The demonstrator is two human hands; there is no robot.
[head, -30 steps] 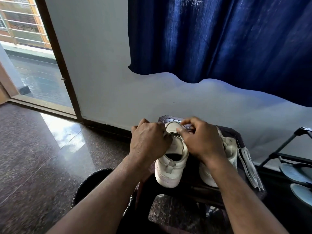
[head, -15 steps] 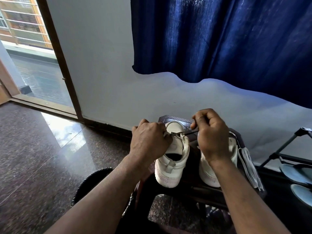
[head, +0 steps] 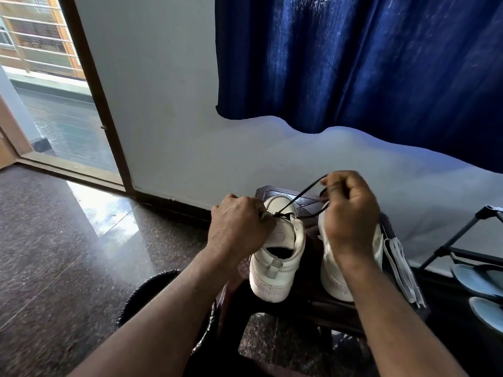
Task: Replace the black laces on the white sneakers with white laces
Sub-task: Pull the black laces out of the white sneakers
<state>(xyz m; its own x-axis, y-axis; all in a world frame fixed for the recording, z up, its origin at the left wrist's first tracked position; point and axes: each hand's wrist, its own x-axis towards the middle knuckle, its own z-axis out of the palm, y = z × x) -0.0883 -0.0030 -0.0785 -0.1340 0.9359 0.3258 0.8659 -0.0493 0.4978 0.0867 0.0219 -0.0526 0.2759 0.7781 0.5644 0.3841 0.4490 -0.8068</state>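
Two white sneakers stand heel-toward-me on a dark stool (head: 304,308). My left hand (head: 239,227) grips the left side of the left sneaker (head: 277,257) near its eyelets. My right hand (head: 348,210) pinches the black lace (head: 296,197), which runs taut from the left sneaker's eyelets up and to the right. Much of the right sneaker (head: 334,278) is covered by that hand and wrist. A bundle of white laces (head: 400,265) lies on the stool to the right of the right sneaker.
A white wall and a hanging blue curtain (head: 367,63) are close behind the stool. A dark metal rack (head: 462,240) with pale slippers (head: 479,278) stands at the right. A black round object (head: 152,292) sits by my left forearm. Polished stone floor (head: 68,254) spreads left toward an open balcony door.
My right hand has moved up and to the right, drawing the black lace out of the left sneaker's eyelets. My left hand has stayed on the sneaker.
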